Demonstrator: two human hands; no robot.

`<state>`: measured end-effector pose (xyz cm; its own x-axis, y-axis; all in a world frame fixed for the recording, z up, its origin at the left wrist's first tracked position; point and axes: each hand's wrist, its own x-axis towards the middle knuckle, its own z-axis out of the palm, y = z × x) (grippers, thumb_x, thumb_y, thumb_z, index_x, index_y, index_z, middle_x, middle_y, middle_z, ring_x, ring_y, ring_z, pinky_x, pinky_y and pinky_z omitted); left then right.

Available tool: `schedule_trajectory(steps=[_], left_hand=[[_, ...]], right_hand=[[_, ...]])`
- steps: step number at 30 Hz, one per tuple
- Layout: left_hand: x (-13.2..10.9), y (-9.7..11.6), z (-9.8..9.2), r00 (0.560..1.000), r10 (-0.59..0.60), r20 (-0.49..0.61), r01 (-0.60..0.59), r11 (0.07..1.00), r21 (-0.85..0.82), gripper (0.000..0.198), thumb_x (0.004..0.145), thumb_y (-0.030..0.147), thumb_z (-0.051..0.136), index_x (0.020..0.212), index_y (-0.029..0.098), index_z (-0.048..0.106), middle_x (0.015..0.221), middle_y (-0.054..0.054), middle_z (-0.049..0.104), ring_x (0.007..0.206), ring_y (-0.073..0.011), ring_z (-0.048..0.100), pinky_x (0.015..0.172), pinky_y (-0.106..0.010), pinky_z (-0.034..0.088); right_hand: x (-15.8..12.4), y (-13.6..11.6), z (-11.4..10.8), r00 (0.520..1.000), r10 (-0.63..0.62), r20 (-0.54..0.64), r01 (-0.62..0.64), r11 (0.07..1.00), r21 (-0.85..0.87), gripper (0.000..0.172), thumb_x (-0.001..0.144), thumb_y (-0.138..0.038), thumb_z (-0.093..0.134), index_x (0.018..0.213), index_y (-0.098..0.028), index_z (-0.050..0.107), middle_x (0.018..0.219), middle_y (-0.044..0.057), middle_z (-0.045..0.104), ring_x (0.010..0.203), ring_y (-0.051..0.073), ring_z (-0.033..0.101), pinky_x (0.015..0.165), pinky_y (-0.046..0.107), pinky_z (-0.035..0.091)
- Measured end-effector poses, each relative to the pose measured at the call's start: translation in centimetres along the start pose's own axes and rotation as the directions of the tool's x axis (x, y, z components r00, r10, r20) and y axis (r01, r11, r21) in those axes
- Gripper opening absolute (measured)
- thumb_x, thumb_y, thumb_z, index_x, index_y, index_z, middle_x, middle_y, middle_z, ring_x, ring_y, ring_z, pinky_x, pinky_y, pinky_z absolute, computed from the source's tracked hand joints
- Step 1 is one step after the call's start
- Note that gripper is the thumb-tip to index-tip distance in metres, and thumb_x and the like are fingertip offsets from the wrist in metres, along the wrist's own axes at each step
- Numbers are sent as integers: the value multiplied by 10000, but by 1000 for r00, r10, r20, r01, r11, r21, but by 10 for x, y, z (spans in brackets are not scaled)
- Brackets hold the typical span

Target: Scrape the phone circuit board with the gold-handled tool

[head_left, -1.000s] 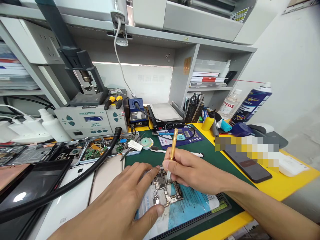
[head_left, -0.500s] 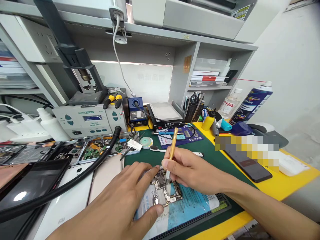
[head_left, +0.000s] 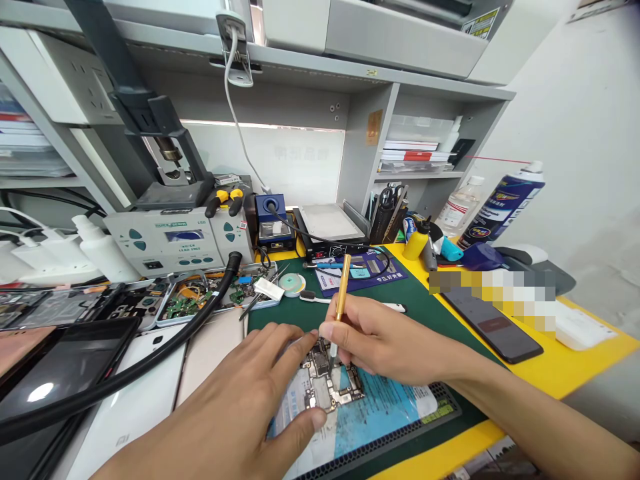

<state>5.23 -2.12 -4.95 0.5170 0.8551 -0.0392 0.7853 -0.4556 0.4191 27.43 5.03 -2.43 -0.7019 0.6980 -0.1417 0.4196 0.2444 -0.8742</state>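
A small phone circuit board [head_left: 331, 381] lies on a blue and white sheet [head_left: 380, 413] on the dark work mat. My left hand [head_left: 240, 407] rests over the board's left side, thumb and forefinger pressing its edges. My right hand [head_left: 380, 340] is closed in a pen grip round a gold-handled tool [head_left: 341, 293], whose thin metal tip touches the top of the board.
A grey rework station [head_left: 175, 241] stands at the back left with a black hose [head_left: 150, 360] running across phone shells. A dark phone [head_left: 493, 327] lies on the yellow table at right, near a spray can [head_left: 503, 203]. A blue soldering stand [head_left: 273, 223] sits behind the green mat.
My right hand and the gold tool have shifted slightly left over the board. My left hand keeps its hold.
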Motion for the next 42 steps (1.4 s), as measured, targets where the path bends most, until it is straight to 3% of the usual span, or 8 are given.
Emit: schedule_trajectory(steps=[5, 10, 16, 26, 32, 42], left_hand=[[-1, 0, 0, 998, -29, 53, 30, 1000, -9, 534, 983, 487, 452, 1484, 351, 327, 1427, -40, 447, 1305, -288, 478, 1081, -500, 468], [1, 1, 0, 1000, -2, 4, 2, 1000, -3, 517, 988, 480, 457, 1477, 373, 327, 1433, -27, 444, 1300, -277, 488, 1071, -483, 476], [1, 1, -1, 1000, 11, -28, -10, 1000, 17, 519, 966, 468, 493, 1453, 306, 410, 1383, -65, 511, 1246, -299, 551, 1018, -473, 513], [2, 3, -4, 998, -39, 47, 39, 999, -12, 539, 980, 488, 448, 1483, 323, 344, 1437, -51, 444, 1302, -301, 486, 1082, -515, 462], [4, 3, -3, 999, -20, 26, 20, 1000, -6, 528, 982, 485, 458, 1476, 332, 349, 1438, -45, 447, 1304, -293, 478, 1088, -498, 459], [3, 0, 0, 999, -16, 32, 16, 1000, -5, 537, 982, 493, 457, 1482, 368, 304, 1429, -29, 443, 1301, -290, 478, 1076, -501, 465]], right_hand=[[0, -4, -5, 998, -13, 65, 12, 1000, 5, 213, 1022, -352, 525, 899, -187, 469, 749, -43, 531, 533, 68, 440, 498, 195, 367], [-2, -9, -8, 994, -22, 103, 21, 1000, 4, 253, 1025, -395, 532, 890, -193, 463, 672, -59, 480, 552, 94, 421, 519, 214, 377], [-5, -12, -10, 990, -33, 135, 40, 998, -48, 290, 1045, -443, 484, 894, -197, 459, 671, -54, 478, 573, 110, 423, 562, 242, 386], [-5, -6, -1, 999, -35, -3, 35, 998, -54, 247, 1045, -390, 469, 901, -190, 484, 769, -26, 506, 659, 117, 457, 601, 242, 386], [-1, -1, 6, 997, 12, -81, -10, 1000, 21, 273, 1038, -431, 467, 909, -191, 480, 725, -30, 537, 591, 106, 454, 538, 231, 351], [-1, 0, 5, 995, -34, -95, 26, 996, -80, 280, 1050, -414, 426, 927, -181, 519, 746, -10, 570, 659, 133, 537, 577, 241, 408]])
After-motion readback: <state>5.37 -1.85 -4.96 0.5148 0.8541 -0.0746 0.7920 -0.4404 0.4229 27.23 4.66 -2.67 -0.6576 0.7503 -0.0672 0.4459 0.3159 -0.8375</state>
